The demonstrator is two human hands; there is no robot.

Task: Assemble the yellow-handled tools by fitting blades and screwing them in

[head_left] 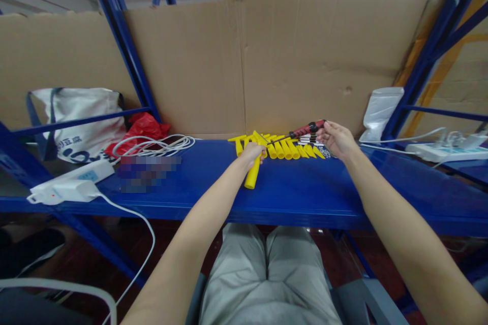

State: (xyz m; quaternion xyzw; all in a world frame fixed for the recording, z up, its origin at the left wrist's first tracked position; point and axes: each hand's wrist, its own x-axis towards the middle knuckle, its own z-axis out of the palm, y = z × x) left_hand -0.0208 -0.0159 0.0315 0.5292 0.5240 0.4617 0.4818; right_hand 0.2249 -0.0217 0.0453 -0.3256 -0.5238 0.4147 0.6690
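My left hand (pixel 254 153) is closed around a yellow plastic piece (pixel 251 177) with a thick round handle, slanted above the blue shelf top. My right hand (pixel 337 138) pinches the rear end of a red and black screwdriver (pixel 305 129). The screwdriver's thin shaft points left and down to the yellow piece's head, by my left fingers; whether its tip touches a screw cannot be made out. Behind lies a row of similar yellow handled pieces (pixel 280 150). Smaller pointed yellow pieces (pixel 309 151) lie at its right end, near small white and black items (pixel 308 140).
A white power strip (pixel 76 183), coiled white cable (pixel 163 144), red plastic bag (pixel 143 127) and cloth bag (pixel 84 122) occupy the left. On the right are a white pouch (pixel 381 111) and another power strip (pixel 450 152). A cardboard wall (pixel 297 66) closes the back.
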